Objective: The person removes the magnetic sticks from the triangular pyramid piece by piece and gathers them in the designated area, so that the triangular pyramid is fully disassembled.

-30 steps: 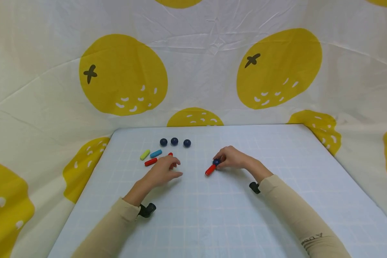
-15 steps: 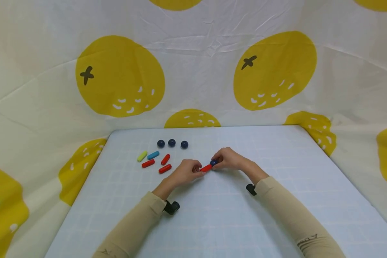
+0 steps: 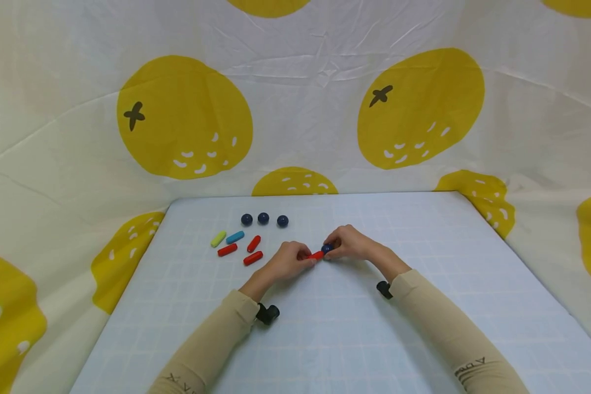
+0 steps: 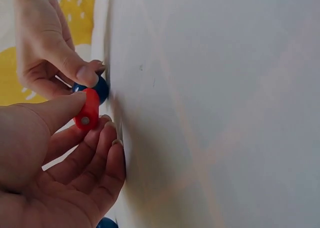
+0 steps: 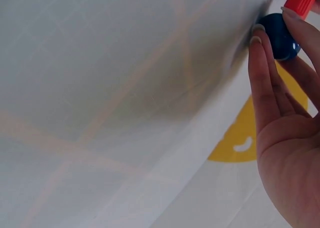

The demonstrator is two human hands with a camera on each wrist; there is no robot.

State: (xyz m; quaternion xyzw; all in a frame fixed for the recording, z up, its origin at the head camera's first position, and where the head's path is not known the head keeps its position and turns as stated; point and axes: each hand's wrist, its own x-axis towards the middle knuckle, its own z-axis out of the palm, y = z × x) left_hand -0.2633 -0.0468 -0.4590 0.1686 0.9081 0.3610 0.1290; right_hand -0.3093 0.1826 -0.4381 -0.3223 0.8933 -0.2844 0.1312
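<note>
My left hand pinches a short red rod between thumb and fingers; a small grey disc shows in the rod's near end. The rod's other end touches a dark blue ball. Around that ball, my right hand keeps its thumb and fingertips closed, as the right wrist view shows with the ball between them. Both hands are low over the white table near its middle. The left fingers hide part of the rod in the head view.
Three dark blue balls lie in a row toward the back. Left of my hands are a yellow-green rod, a blue rod and three red rods. A patterned cloth rises behind the table.
My left hand has moved right, away from the loose rods, and taken hold of the red rod by the ball. That rod has swung closer to level. The right hand stays on the ball.
</note>
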